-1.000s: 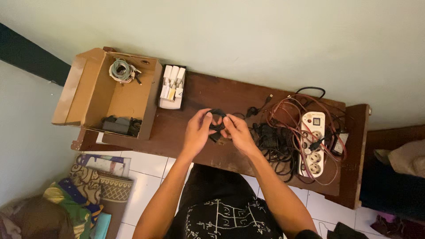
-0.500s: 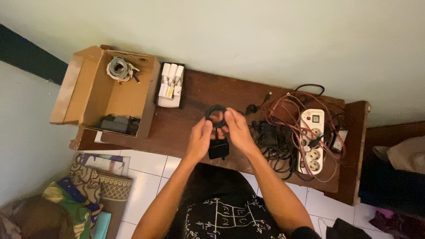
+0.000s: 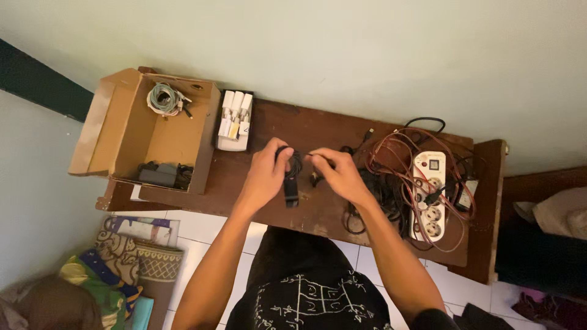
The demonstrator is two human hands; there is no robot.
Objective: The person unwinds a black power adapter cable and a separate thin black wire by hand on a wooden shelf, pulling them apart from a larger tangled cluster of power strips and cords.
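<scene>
Head view: left hand [image 3: 266, 174] and right hand [image 3: 338, 174] both gripping black cable [image 3: 291, 166] (adapter end [image 3: 291, 192] toward the person).

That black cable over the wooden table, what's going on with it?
A person holds a black cable with a small black adapter block over a dark brown wooden table. The left hand grips the coiled part, and the right hand pinches the cable beside it. To the left sits an open cardboard box with a grey coiled cable inside. To the right, a white power strip lies among tangled reddish-brown cords.
</scene>
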